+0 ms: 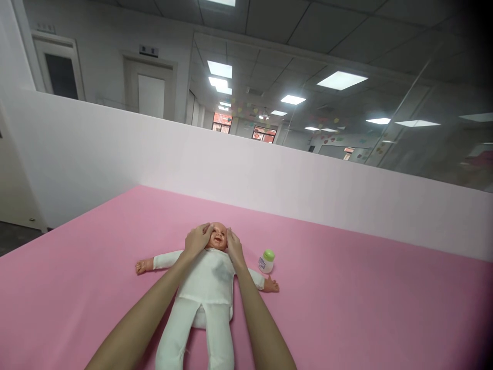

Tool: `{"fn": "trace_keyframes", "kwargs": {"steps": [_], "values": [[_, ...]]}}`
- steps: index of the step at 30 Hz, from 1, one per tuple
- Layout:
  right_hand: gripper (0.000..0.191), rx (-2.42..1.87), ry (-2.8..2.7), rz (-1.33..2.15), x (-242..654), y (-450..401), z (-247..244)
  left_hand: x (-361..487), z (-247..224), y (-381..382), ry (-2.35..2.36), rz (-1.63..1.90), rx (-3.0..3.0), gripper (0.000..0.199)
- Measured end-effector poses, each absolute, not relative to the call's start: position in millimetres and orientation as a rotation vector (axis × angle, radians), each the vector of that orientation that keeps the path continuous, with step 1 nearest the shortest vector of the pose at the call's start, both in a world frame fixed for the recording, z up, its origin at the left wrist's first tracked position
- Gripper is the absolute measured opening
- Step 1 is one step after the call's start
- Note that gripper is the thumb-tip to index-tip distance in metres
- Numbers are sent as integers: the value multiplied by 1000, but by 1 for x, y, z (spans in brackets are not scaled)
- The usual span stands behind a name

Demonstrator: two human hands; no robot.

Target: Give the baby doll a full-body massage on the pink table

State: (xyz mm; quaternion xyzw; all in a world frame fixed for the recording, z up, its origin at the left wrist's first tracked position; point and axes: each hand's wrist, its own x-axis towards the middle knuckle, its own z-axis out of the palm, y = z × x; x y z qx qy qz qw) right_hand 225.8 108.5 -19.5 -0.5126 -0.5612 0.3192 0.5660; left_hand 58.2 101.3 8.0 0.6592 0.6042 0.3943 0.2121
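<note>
A baby doll (208, 277) with a white cloth body lies on its back, head away from me and arms spread to the sides. My left hand (197, 239) is cupped against the left side of its head, the thumb near the doll's eye. Against the right side rests my right hand (234, 245), fingers together and thumb by the temple. Between them the doll's face shows; the outer fingers are partly hidden. A small jar (266, 262) with a green lid stands upright just beyond the doll's right-side arm, apart from my hands.
The doll lies on a pink padded table (346, 298). A low white wall (239, 169) runs along its far edge, with glass panels above. Beyond are doors (151, 92) at the left and lit ceiling panels.
</note>
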Motion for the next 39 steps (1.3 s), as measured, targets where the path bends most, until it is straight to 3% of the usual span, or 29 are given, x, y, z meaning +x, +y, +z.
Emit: {"fn": "trace_keyframes", "kwargs": {"steps": [20,26,39], "values": [[42,-1279,-1249,853,226,116,-14,54,12,113,1760,1049,1716,45],[45,-1379,-1279,826,227,113,-12,48,7,116,1676,1076,1755,42],[53,-1322,-1235,876,225,113,-11,59,8,109,1813,1057,1670,66]]}}
